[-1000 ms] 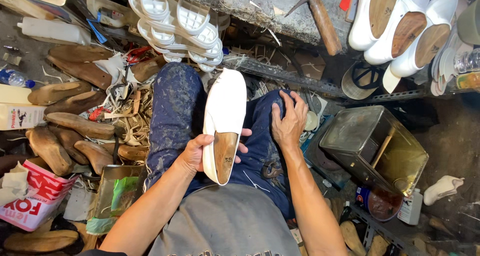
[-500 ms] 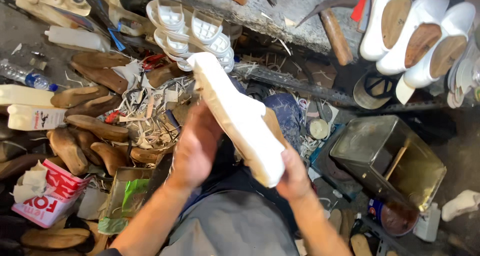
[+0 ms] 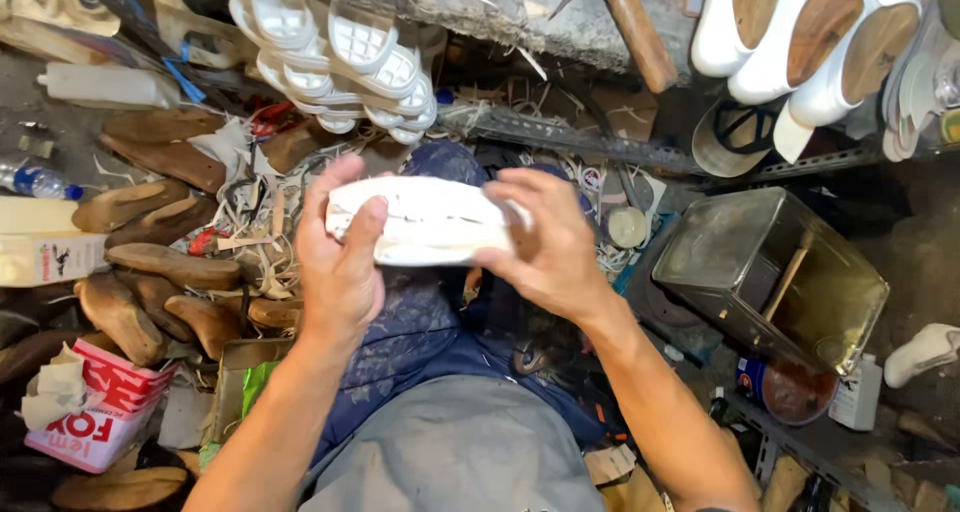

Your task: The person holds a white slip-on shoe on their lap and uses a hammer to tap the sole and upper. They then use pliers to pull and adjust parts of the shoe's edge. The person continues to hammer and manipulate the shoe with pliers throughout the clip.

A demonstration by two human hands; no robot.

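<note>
A white shoe upper on its last (image 3: 425, 222) lies crosswise in front of me, sole side towards the camera. My left hand (image 3: 342, 257) grips its left end, thumb on top. My right hand (image 3: 545, 247) holds the right end, fingers curled over the edge. Both hands hover above my knees in blue trousers (image 3: 420, 322).
Several wooden lasts (image 3: 150, 272) lie piled at the left. White soles (image 3: 330, 57) are stacked above. White shoes on lasts (image 3: 800, 42) stand at the upper right beside a hammer (image 3: 630, 22). An open metal tin with a brush (image 3: 775, 277) sits at the right.
The shoe has been turned from lying lengthwise on my lap, through a diagonal tilt, to crosswise. Both hands now hold its ends, sole side up.
</note>
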